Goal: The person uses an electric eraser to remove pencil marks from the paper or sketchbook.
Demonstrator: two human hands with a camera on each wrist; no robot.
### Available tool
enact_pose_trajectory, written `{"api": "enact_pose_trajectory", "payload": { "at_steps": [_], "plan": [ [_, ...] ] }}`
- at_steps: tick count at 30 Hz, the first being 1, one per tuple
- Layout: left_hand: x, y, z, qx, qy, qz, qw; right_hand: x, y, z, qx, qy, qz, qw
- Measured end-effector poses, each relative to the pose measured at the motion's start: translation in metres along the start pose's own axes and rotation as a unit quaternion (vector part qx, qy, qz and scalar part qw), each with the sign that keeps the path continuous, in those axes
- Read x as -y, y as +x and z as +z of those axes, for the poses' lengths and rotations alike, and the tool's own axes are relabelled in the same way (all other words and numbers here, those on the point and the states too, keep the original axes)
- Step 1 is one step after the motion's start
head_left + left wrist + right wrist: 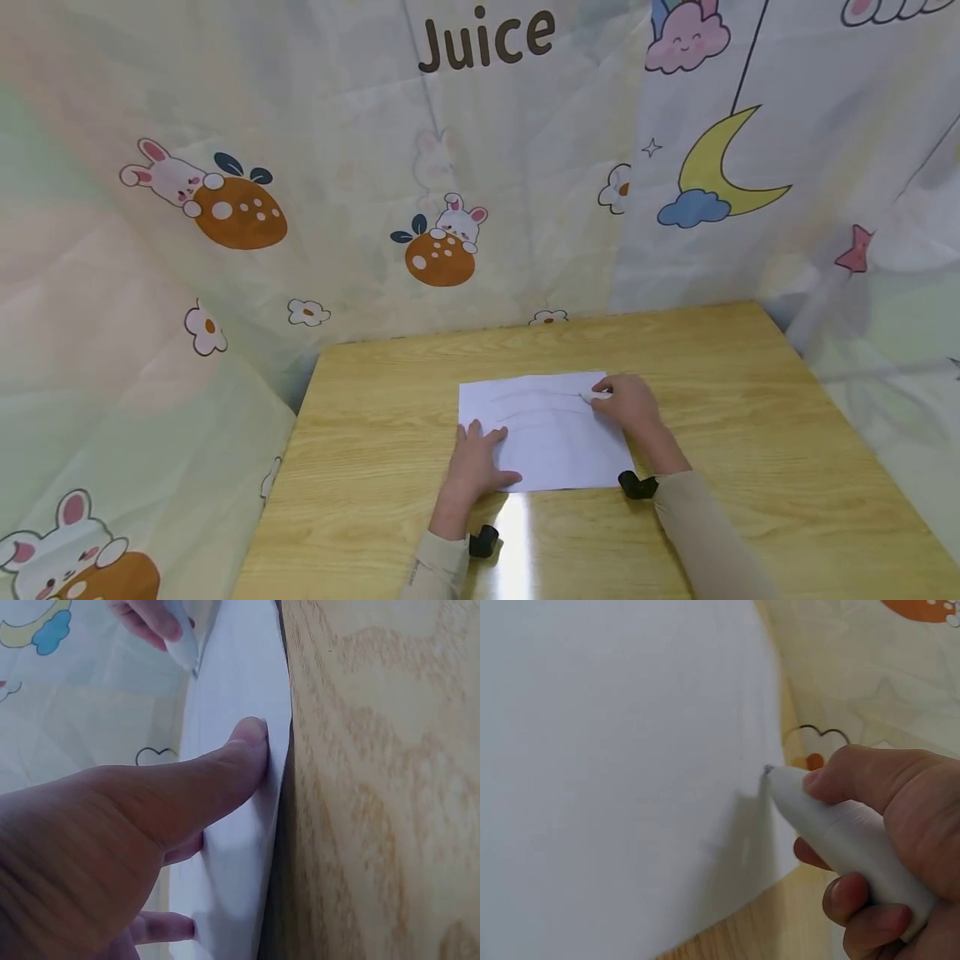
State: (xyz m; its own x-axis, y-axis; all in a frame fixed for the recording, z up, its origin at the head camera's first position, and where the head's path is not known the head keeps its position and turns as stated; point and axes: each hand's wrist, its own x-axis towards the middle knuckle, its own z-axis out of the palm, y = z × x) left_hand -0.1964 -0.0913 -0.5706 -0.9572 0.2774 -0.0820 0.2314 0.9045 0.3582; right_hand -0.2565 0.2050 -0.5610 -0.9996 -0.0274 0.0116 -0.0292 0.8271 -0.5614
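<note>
A white sheet of paper (555, 437) lies flat on the wooden table (375, 400), with two faint curved lines drawn across its upper half. My left hand (477, 462) presses the sheet's near left corner, fingers flat and thumb (225, 772) stretched along the paper (240, 690). My right hand (626, 402) grips a white pen (840, 829) with its tip on the paper (615, 765) near the right edge. The pen (182, 643) also shows at the top of the left wrist view.
A cartoon-printed curtain (337, 167) with bunnies, a moon and the word "Juice" hangs close behind and beside the table. Bare wood surrounds the sheet, with the table's right edge (847, 417) and left edge near the fabric.
</note>
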Motion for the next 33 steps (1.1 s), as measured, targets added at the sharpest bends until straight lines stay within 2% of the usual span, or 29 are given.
{"api": "enact_pose_trajectory", "payload": {
  "at_steps": [2, 5, 13, 20, 25, 33],
  "plan": [
    [-0.0009, -0.0001, 0.0011, 0.007, 0.000, -0.001, 1.0000, -0.0011, -0.0018, -0.0018, 0.010, -0.002, 0.013, 1.000],
    [-0.0018, -0.0004, 0.0018, 0.012, 0.005, -0.004, 0.9999, -0.0008, -0.0016, -0.0020, 0.017, -0.003, 0.010, 1.000],
    [-0.0019, 0.0033, -0.0007, 0.004, 0.005, 0.000, 1.0000, 0.0000, 0.0015, -0.0034, 0.012, -0.007, 0.001, 1.000],
    [0.0016, 0.0039, 0.0017, -0.019, -0.001, 0.001, 0.9998, 0.0030, 0.0058, -0.0018, 0.015, -0.009, -0.011, 1.000],
    [0.0018, 0.0031, 0.0021, -0.020, -0.009, 0.012, 0.9997, 0.0035, 0.0027, -0.0073, 0.025, -0.016, 0.004, 1.000],
    [0.0033, 0.0027, 0.0029, -0.020, 0.009, 0.014, 0.9997, 0.0051, 0.0059, -0.0065, 0.036, -0.001, -0.008, 0.999]
  ]
}}
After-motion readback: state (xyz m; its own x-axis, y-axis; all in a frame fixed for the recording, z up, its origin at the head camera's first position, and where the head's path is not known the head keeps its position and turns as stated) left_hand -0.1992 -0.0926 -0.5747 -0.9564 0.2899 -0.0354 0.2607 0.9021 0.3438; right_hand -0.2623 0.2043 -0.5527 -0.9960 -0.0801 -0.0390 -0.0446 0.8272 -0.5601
